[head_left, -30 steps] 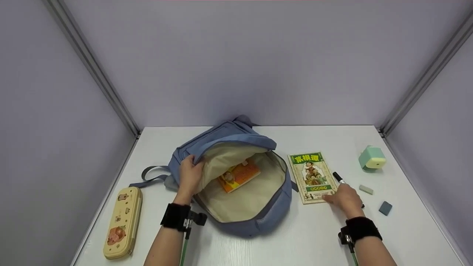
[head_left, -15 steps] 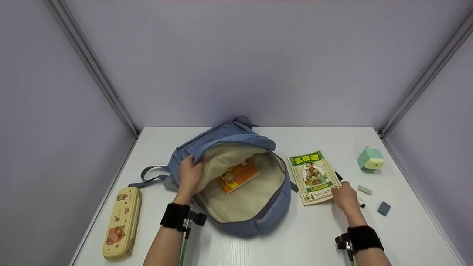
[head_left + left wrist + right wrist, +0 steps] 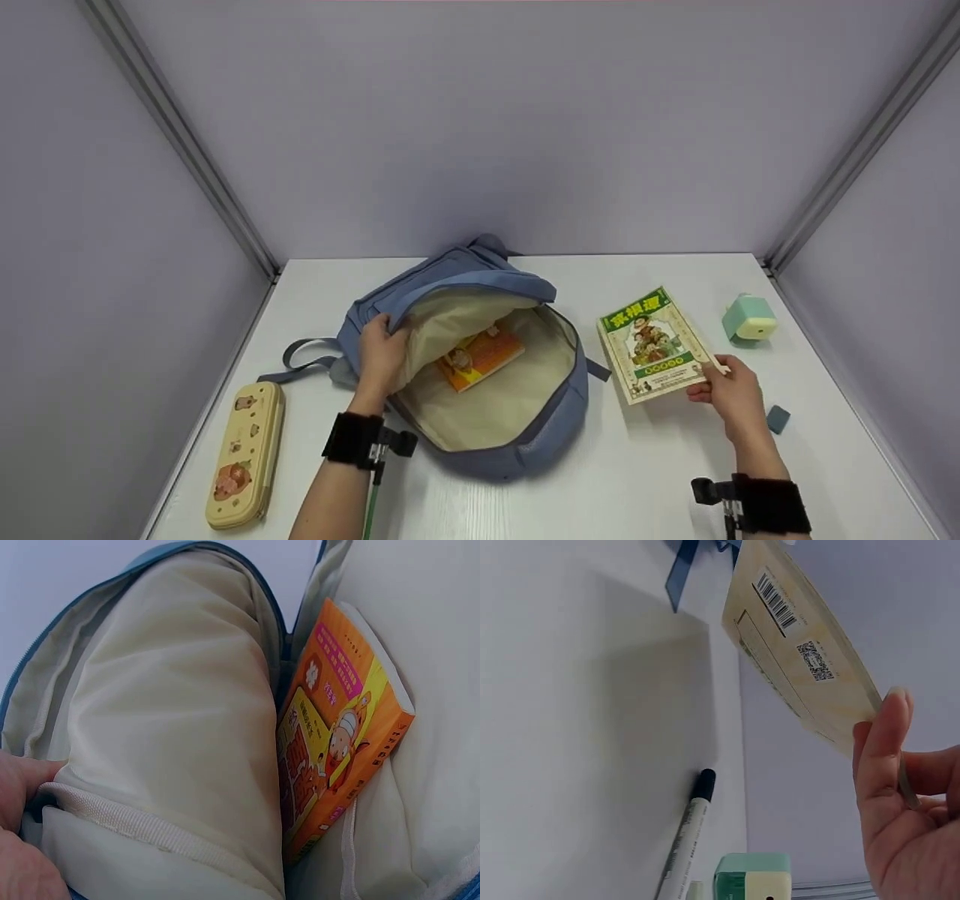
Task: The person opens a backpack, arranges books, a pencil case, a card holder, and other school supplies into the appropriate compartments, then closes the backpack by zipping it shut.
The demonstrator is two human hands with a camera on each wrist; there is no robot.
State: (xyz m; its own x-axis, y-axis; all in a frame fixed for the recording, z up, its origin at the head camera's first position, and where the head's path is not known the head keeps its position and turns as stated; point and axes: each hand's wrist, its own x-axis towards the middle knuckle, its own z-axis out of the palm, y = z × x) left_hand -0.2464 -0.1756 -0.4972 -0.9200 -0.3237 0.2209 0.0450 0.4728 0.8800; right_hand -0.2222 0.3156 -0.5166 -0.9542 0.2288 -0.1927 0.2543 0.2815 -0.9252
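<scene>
The right hand is lifting the green book off the counter; its grip is clamped on the book's near right corner, thumb on the cover and fingers under the back, where the right wrist view shows the barcode side raised in the air and casting a shadow on the counter. The left hand is holding the bag open, its grip pinching the edge of the upper flap, so the cream lining and the orange book inside are showing. The step in hand looks like the pick-up of the second book. The next move likely calls for carrying it leftward over the bag's rim and sliding it in beside the orange book while the flap is kept up.

A second ago the green book was lying flat with the right hand resting on its lower edge over the pen; now the book is tilted and clear of the counter, and the hand has shifted to its corner. The left hand has not moved.
</scene>
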